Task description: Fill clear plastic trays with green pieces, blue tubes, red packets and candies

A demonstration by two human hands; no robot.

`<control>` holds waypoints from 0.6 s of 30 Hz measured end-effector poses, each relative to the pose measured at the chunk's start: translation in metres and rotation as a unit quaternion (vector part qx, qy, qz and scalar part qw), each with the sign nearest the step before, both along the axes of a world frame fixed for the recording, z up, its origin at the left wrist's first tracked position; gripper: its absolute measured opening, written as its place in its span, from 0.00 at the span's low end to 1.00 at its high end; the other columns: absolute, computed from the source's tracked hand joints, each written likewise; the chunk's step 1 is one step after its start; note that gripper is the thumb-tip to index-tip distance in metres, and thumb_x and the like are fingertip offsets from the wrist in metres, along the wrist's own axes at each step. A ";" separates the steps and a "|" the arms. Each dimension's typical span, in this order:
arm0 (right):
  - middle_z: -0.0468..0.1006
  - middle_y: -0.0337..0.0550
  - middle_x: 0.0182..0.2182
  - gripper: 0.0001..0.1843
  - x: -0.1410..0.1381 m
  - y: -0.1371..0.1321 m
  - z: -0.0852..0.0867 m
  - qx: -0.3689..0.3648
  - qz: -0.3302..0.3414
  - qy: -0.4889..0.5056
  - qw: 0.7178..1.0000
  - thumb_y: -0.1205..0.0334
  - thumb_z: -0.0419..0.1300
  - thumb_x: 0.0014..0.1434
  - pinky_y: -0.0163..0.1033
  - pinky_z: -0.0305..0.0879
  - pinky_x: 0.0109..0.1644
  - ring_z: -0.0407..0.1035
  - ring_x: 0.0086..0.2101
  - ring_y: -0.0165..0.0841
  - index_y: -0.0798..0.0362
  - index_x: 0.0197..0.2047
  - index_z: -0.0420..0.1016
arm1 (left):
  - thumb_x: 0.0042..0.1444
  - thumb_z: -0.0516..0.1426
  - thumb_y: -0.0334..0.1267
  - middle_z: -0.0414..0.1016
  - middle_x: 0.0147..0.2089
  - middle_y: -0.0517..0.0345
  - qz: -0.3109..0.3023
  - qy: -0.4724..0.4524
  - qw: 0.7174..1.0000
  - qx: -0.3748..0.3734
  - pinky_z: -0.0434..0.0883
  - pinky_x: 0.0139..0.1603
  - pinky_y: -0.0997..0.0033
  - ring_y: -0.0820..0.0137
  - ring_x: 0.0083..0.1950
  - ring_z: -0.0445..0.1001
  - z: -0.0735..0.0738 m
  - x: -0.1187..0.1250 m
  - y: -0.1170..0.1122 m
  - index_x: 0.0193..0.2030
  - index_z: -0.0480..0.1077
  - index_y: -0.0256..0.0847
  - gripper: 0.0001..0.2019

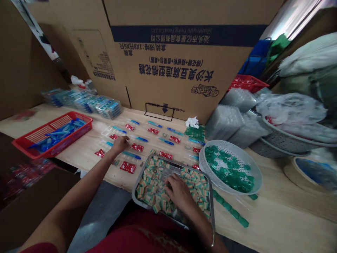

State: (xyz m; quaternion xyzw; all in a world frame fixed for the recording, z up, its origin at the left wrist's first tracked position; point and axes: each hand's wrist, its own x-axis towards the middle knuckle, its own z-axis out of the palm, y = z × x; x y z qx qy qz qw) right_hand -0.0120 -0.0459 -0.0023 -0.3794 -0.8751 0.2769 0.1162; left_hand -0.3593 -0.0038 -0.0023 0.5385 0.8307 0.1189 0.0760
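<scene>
Left-hand fingers (126,139) bunched, right-hand fingers (168,191) curled, any grip hidden from me; red packets (137,147) already laid out beside the former, striped pieces (150,182) plentiful under the latter.

The left hand (121,143) curls over, fingertips lost to view, no telling whether they pinch anything! Now the right hand (180,193) masks the striped candies (151,175) beneath, grip unreadable, while its forearm (201,221) covers part of the metal tray's (212,200) near rim. Up top, the carton (179,91) runs out of frame, side-panel fine print (99,58) too tiny! Far right, a white sack (310,56) sliced by the edge; lower left, red packets (31,172) blur into shadow.
</scene>
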 end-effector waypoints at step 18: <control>0.72 0.37 0.25 0.11 0.043 0.016 -0.009 -0.247 -0.126 0.241 0.930 0.56 0.57 0.49 0.34 0.62 0.29 0.66 0.26 0.31 0.53 0.34 0.72 | 0.53 0.56 0.35 0.71 0.36 0.48 -0.362 -0.001 0.931 -0.040 0.62 0.46 0.60 0.59 0.45 0.66 0.006 0.209 -0.077 0.30 0.72 0.37 0.06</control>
